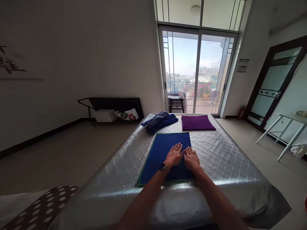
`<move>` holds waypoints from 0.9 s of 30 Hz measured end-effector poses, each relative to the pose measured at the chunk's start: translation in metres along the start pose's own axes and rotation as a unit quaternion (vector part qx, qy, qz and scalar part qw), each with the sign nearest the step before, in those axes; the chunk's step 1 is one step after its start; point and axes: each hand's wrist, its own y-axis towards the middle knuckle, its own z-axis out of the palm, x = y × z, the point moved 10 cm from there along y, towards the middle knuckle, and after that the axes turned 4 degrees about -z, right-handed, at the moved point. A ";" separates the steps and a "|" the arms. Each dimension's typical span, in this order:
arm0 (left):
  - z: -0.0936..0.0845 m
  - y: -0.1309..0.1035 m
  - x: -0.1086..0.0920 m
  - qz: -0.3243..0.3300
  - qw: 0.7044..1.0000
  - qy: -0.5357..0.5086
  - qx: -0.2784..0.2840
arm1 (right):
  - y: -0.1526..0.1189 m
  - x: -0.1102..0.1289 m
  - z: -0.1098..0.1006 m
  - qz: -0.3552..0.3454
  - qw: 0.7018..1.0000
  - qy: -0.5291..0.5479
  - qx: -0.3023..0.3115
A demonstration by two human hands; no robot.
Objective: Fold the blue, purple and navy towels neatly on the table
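Note:
A blue cloth (155,159) with green edging lies flat, folded into a rectangle, on the silvery quilted cover (220,159) of the table. My left hand (174,155) rests palm down on it, fingers stretched out, with a dark band around the wrist. Beside it, my right hand (192,158) lies flat along the cloth's right edge, fingers extended. The two thumbs nearly meet. Beyond the cloth, a crumpled blue cloth (160,122) sits at the far left, and a purple cloth (198,122) lies folded flat at the far right.
A black bench (117,103) with a white box (105,115) stands by the left wall. Glass sliding doors (179,64) are behind the table. To the right stands a white-legged table (291,118). Brown dotted fabric (45,207) shows at lower left.

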 end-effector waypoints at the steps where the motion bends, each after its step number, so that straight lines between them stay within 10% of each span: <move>1: 0.004 0.004 -0.002 0.002 1.000 0.000 0.002 | 0.000 0.000 0.000 0.000 1.000 -0.001 -0.001; 13: -0.006 -0.054 0.149 -0.210 0.978 -0.006 0.005 | -0.002 0.000 -0.002 0.014 0.999 -0.034 0.010; 27: -0.006 -0.056 0.149 -0.212 0.977 -0.023 -0.032 | 0.054 -0.008 -0.015 0.027 0.998 -0.043 0.025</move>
